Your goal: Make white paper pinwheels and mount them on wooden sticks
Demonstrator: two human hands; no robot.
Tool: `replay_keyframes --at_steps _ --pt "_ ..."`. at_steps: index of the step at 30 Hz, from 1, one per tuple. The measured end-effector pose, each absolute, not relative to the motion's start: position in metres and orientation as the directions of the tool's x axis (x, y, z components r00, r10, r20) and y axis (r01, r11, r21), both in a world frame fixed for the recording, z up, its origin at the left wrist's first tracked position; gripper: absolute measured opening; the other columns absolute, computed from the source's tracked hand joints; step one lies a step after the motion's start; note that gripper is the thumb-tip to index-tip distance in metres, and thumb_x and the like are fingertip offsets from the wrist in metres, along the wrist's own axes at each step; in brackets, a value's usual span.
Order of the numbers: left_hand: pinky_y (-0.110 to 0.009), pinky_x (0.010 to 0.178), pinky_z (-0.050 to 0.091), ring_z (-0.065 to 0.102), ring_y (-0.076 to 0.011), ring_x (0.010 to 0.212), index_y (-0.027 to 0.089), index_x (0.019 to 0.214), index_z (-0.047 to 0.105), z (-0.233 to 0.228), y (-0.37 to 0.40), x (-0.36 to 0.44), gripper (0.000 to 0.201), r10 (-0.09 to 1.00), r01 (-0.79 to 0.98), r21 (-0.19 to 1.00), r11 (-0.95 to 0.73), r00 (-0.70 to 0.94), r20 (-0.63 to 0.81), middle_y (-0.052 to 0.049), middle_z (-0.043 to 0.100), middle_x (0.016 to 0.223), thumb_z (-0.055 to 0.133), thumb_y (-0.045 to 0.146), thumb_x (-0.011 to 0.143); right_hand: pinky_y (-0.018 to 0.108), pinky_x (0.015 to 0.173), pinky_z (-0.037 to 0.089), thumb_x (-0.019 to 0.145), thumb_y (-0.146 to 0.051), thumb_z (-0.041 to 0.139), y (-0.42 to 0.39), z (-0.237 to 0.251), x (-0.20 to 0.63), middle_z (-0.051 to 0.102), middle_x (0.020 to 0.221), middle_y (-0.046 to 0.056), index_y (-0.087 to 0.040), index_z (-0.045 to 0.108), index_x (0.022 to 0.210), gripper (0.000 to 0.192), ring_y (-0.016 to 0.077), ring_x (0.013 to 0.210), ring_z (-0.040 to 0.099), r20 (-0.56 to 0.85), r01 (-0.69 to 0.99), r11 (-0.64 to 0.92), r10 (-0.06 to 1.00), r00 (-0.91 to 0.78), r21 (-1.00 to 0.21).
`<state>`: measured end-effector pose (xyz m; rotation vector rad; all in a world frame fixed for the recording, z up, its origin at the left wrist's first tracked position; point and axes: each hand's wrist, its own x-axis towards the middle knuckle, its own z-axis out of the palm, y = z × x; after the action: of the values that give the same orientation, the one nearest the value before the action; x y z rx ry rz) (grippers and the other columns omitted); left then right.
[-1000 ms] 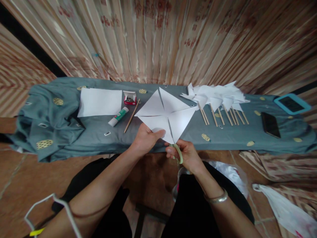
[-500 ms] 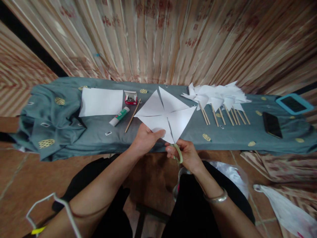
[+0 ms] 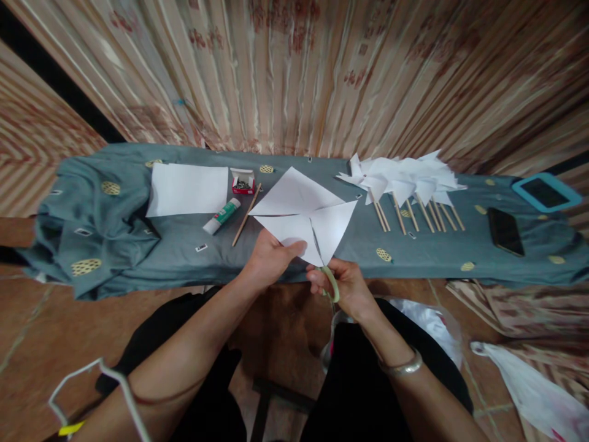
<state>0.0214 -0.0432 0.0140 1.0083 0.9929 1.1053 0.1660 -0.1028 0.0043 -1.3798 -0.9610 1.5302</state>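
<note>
Paper (image 3: pixel 299 212) is held over the table (image 3: pixel 184 245) edge, pinched by left hand (image 3: pixel 269 258) | scissors (image 3: pixel 331 282) are gripped by right hand (image 3: pixel 347 285) | grey cloth is spread on table | curtain (image 3: pixel 294 73) is hung behind | floor is tiled

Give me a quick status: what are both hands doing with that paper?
Left hand pinching the white paper square at its near edge. Right hand gripping green-handled scissors, blades under the paper's near corner. Glue stick and wooden stick lie apart, left.

On the cloth-covered table (image 3: pixel 414 248), the glue stick (image 3: pixel 221 215) lay between a paper sheet (image 3: pixel 188 189) toward the left end and a stick (image 3: pixel 245 214); pinwheels (image 3: pixel 405 181) lay rightward, phone (image 3: pixel 505 231) near the right end.
</note>
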Motion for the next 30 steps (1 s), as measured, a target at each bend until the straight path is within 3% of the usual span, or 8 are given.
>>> replay_keyframes --at_steps 7,13,17,20,22,25,27,30 --pt "-0.026 0.062 0.047 0.057 -0.0132 0.061 0.015 0.071 0.064 0.014 -0.039 0.016 0.025 0.981 -0.235 0.956 0.176 0.118 -0.151 0.003 0.064 0.067 0.077 0.022 0.051 0.023 0.051 0.046 0.059 -0.061 0.081 -0.103 0.008 0.167 0.066 0.058 -0.001 -0.017 0.068 0.076 0.049 0.0097 0.052 0.056 -0.343 -0.019 -0.351 0.923 -0.176 -0.936" --pt "-0.026 0.066 0.049 0.061 -0.0140 0.065 0.016 0.081 0.065 0.016 -0.031 0.005 0.036 0.988 -0.275 0.950 0.149 0.012 -0.152 0.002 0.069 0.073 0.079 0.019 0.048 0.021 0.052 0.041 0.056 -0.051 0.087 -0.109 0.007 0.184 0.063 0.059 -0.004 -0.016 0.066 0.082 0.048 0.0088 0.054 0.055 -0.448 0.117 -0.434 0.842 -0.299 -0.893" --pt "-0.028 0.071 0.050 0.062 -0.0150 0.067 0.016 0.079 0.067 0.013 -0.028 -0.005 0.034 0.987 -0.250 0.957 0.149 -0.018 -0.159 0.000 0.071 0.076 0.080 0.021 0.048 0.021 0.047 0.032 0.059 -0.050 0.086 -0.114 0.005 0.209 0.056 0.056 -0.007 -0.017 0.069 0.086 0.046 0.0073 0.049 0.045 -0.435 0.322 -0.352 0.869 -0.238 -0.879" --pt "-0.030 0.074 0.051 0.064 -0.0165 0.069 0.016 0.074 0.069 0.010 -0.028 -0.010 0.033 0.984 -0.242 0.955 0.171 -0.007 -0.178 -0.002 0.073 0.077 0.083 0.024 0.046 0.023 0.049 0.036 0.067 -0.057 0.078 -0.114 0.000 0.227 0.060 0.058 -0.005 -0.018 0.071 0.092 0.047 0.0112 0.051 0.051 -0.349 0.454 -0.262 0.930 -0.119 -0.852" --pt "-0.030 0.074 0.051 0.065 -0.0170 0.068 0.016 0.075 0.069 0.006 -0.028 -0.011 0.034 0.982 -0.245 0.952 0.183 0.004 -0.188 -0.002 0.073 0.076 0.083 0.024 0.045 0.027 0.055 0.044 0.071 -0.059 0.073 -0.110 -0.005 0.236 0.068 0.065 0.000 -0.019 0.070 0.097 0.048 0.0168 0.057 0.061 -0.228 0.610 -0.198 0.973 0.030 -0.767" --pt "-0.030 0.072 0.051 0.065 -0.0167 0.068 0.016 0.076 0.069 0.001 -0.030 -0.009 0.034 0.977 -0.250 0.944 0.214 0.031 -0.213 -0.001 0.073 0.075 0.082 0.021 0.045 0.036 0.067 0.050 0.074 -0.054 0.072 -0.099 -0.008 0.245 0.075 0.081 0.012 -0.015 0.068 0.109 0.052 0.0290 0.074 0.071 -0.002 0.871 -0.221 0.969 0.245 -0.439" --pt "-0.030 0.073 0.051 0.066 -0.0172 0.069 0.017 0.078 0.069 -0.001 -0.030 -0.004 0.036 0.967 -0.264 0.930 0.255 0.069 -0.246 0.000 0.073 0.075 0.082 0.020 0.045 0.040 0.069 0.051 0.078 -0.053 0.070 -0.089 -0.006 0.248 0.075 0.086 0.017 -0.013 0.063 0.119 0.058 0.0354 0.083 0.072 0.025 0.918 -0.290 0.951 0.308 -0.272" --pt "-0.033 0.076 0.053 0.067 -0.0194 0.073 0.018 0.079 0.069 -0.006 -0.030 0.004 0.037 0.948 -0.283 0.905 0.318 0.129 -0.292 -0.002 0.074 0.078 0.083 0.022 0.044 0.044 0.076 0.052 0.084 -0.047 0.065 -0.072 -0.002 0.250 0.075 0.091 0.021 -0.009 0.058 0.125 0.056 0.0389 0.090 0.072 0.019 0.925 -0.319 0.944 0.330 -0.207"
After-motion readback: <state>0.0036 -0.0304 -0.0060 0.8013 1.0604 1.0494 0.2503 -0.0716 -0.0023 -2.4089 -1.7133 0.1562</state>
